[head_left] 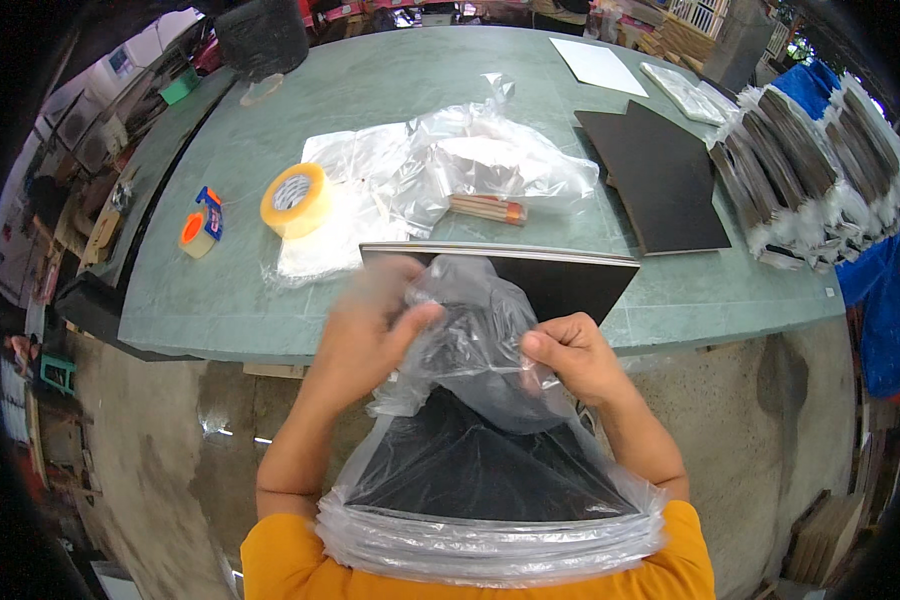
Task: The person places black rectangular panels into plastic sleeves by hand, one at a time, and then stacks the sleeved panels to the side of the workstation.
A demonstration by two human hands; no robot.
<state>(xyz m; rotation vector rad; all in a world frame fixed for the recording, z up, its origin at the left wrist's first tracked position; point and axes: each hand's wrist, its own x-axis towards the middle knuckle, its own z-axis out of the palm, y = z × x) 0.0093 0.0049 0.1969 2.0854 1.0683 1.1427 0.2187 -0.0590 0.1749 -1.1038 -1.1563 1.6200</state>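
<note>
A crumpled clear plastic bag (475,310) is spread between my hands at the table's front edge. My right hand (575,355) is closed, pinching the bag's right side between thumb and fingers. At its left side is my left hand (375,315); its fingers are smeared by motion, so I cannot tell its grip, though the thumb shows near the plastic. Behind the bag, a few thin black boards (580,285) stand together on edge. Nearer me, a dark panel (480,465) lies under clear film, with layered plastic-wrapped edges (490,545) close to my chest.
On the green table (220,300) lie a large tape roll (296,198), a tape dispenser (204,222), loose clear plastic bags (370,160) and a small bundle of sticks (488,208). Flat black boards (660,185), a white sheet (598,66) and stacked plastic-wrapped boards (770,170) are to the right.
</note>
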